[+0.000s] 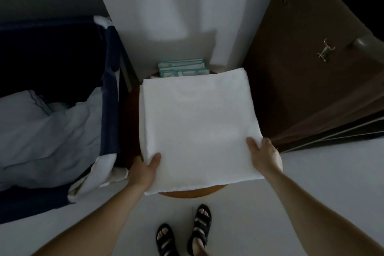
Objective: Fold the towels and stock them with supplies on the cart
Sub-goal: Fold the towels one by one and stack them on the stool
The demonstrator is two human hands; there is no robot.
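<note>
Head view: your left hand [143, 169] and right hand [265, 153] pinch the towel [197, 127] by its near corners; likely soft, light, floppy, so support it underneath.

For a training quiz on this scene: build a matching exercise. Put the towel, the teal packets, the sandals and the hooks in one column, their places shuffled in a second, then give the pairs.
Things
1. towel
2. packets
3. sandals
4. hooks

Places
A. on the brown door, at right
B. gripped at its near corners by the left hand and right hand, over the round table
C. on the person's feet, at the bottom of the view
D. just past the towel's far edge

Pairs: 1-B, 2-D, 3-C, 4-A
</note>
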